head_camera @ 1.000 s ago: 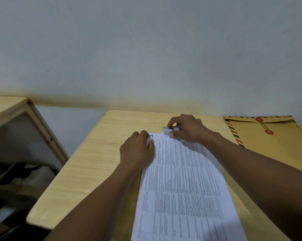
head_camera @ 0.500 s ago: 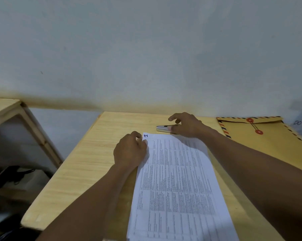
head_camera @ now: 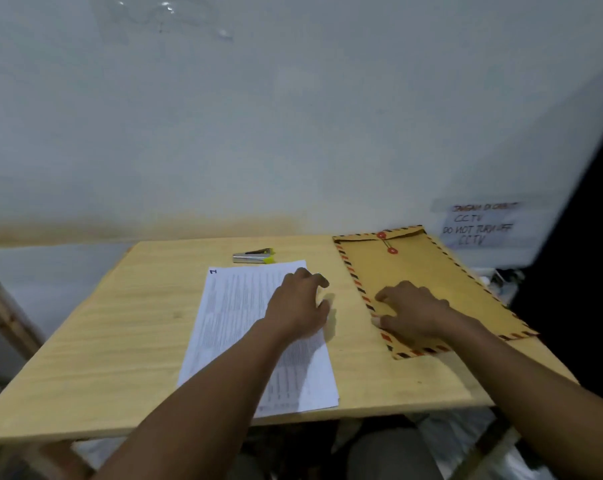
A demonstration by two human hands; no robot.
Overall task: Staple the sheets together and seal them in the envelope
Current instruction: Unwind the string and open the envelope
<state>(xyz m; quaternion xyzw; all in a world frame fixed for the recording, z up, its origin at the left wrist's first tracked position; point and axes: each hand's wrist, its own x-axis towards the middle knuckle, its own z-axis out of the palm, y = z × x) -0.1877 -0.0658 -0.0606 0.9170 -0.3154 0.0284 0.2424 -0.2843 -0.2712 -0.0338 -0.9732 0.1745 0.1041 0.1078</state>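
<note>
The head camera shows one light wooden table point(head_camera: 120, 341) carrying one stack of white printed sheets point(head_camera: 237, 317), one small silver stapler with yellow ends point(head_camera: 254, 256) and one brown paper envelope with a red-and-black striped border point(head_camera: 431, 278); how many sheets the stack has cannot be told.

The left hand point(head_camera: 300, 306) reaches forward over the right part of the sheets, palm down, its fingers point(head_camera: 314, 277) curled loosely and spread, gripping nothing. The stapler lies alone beyond those fingertips, just past the top edge of the sheets.

The right hand point(head_camera: 411, 311) lies palm down on the lower left part of the envelope, fingers spread flat against the paper and pointing left toward the striped edge, closed around nothing.

The envelope lies flat with its flap down, a string between its two red buttons; what it contains cannot be seen. A handwritten notice point(head_camera: 480, 225) hangs on the wall beyond it.
</note>
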